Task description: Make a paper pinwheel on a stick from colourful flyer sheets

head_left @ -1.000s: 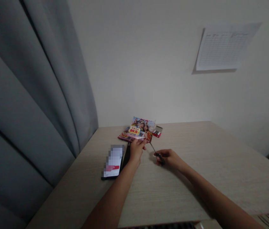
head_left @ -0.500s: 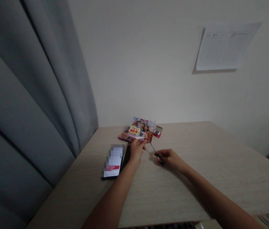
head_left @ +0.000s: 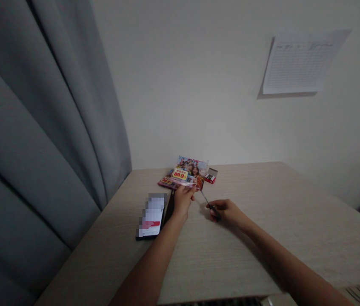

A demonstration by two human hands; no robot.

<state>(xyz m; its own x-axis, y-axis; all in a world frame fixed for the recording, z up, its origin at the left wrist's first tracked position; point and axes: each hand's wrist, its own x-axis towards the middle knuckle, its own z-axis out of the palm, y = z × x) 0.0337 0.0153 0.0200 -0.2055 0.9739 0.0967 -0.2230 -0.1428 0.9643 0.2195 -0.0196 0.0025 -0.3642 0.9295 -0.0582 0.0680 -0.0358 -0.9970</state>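
My left hand [head_left: 183, 202] is closed on the lower edge of a colourful printed flyer [head_left: 191, 168], which shows people and a yellow price label. The flyer is tilted up over another printed flyer [head_left: 166, 182] lying on the table. My right hand [head_left: 226, 210] grips the black handle of what look like scissors [head_left: 213, 211]. Their thin metal blades point up and left, with the tip at the flyer's lower right corner. Whether the blades are apart is too small to tell.
A phone [head_left: 151, 216] with a lit screen lies left of my left forearm, beside a dark strip-like object [head_left: 169, 207]. Behind the flyer sits a small open red box [head_left: 211, 176]. A grey curtain [head_left: 71, 106] hangs at the left. A printed sheet [head_left: 296, 66] is on the wall.
Almost nothing differs. The scissors and the flyer's lower right corner have shifted very slightly; both hands stay in place.
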